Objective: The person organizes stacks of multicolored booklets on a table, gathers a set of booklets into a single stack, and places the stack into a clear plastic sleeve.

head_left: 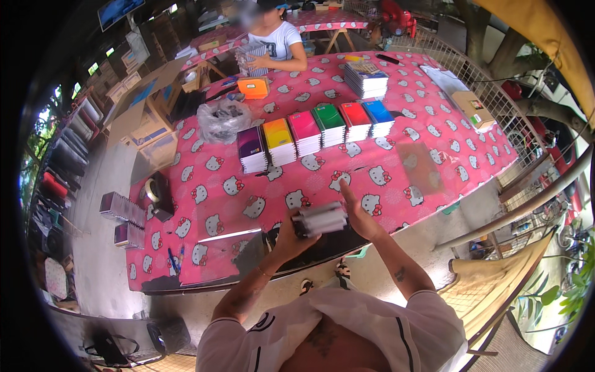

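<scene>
Over the near edge of the table, a small stack of notebooks (322, 219) is held up, its pale page edges blurred by motion. My left hand (290, 242) is closed around the stack's left side. To its right, my right hand (361, 217) is open with fingers stretched out, the palm facing the stack; whether it touches cannot be made out. Beyond my hands runs a row of notebook stacks with purple (251, 141), yellow (278, 132), pink (304, 126), green (328, 116), red (354, 114) and blue (378, 111) covers.
A pink patterned cloth (372, 180) covers the table. Around it lie a plastic bag (223, 121), an orange box (253, 88), a tape dispenser (160, 195), pens (175, 260) and another notebook stack (365, 80). Across the table, a person (279, 43) holds a bundle. Cardboard boxes (149, 121) stand left.
</scene>
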`<state>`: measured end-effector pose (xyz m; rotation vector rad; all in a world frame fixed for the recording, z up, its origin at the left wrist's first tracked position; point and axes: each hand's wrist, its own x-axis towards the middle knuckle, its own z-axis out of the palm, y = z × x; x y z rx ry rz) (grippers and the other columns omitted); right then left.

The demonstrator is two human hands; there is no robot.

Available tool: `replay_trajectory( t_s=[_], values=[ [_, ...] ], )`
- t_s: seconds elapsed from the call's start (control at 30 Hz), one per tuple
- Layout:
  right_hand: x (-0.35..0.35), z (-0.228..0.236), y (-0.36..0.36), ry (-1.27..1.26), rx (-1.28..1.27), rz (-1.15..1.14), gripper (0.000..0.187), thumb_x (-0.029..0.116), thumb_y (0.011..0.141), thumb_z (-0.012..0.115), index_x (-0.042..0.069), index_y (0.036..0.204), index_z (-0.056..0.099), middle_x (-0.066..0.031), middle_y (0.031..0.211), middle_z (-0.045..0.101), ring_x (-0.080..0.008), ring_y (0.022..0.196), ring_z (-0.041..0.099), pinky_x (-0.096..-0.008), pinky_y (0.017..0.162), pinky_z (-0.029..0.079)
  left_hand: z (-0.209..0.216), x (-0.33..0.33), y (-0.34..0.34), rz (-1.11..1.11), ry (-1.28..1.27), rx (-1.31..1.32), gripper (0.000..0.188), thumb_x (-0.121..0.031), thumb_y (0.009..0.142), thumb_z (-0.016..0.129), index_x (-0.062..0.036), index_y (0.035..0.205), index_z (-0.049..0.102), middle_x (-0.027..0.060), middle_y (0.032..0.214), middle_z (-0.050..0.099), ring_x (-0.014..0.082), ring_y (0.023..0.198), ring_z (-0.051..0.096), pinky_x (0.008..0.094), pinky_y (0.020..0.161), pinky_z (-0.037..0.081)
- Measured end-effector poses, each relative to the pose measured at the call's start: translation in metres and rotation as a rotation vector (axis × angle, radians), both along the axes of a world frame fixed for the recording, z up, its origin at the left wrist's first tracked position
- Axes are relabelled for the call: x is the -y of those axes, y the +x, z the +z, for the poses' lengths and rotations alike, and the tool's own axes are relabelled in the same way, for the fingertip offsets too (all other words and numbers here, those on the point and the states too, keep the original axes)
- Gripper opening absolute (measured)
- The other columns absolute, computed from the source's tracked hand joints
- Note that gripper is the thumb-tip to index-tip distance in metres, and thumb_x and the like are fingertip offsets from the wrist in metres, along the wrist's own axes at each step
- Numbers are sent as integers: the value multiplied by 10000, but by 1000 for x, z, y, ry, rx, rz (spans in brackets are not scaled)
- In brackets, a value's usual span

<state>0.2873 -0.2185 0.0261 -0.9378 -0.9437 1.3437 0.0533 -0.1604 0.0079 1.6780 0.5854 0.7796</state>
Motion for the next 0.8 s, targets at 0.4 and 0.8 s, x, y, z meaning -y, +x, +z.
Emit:
replay_trajectory(
  t_s=[0.4,0.8],
  values=[
    [-9,-55,-65,269,255,-204,1057,150,702,902,97,1531,248,-118,1353,477,-226,1265,480,-379,1081,405,-60,-21,1,52,-105,186,1025,-43,730,833,-84,1489,145,163,1358,444,260,1264,513,403,1029,482],
    [-16,-69,-65,207,309,-182,941,165,655,925,63,1401,361,-120,1275,525,-230,1227,528,-384,1038,449,-75,-15,7,79,-48,57,807,-98,758,831,-70,1325,258,126,1255,533,233,1204,565,377,941,517]
  ],
)
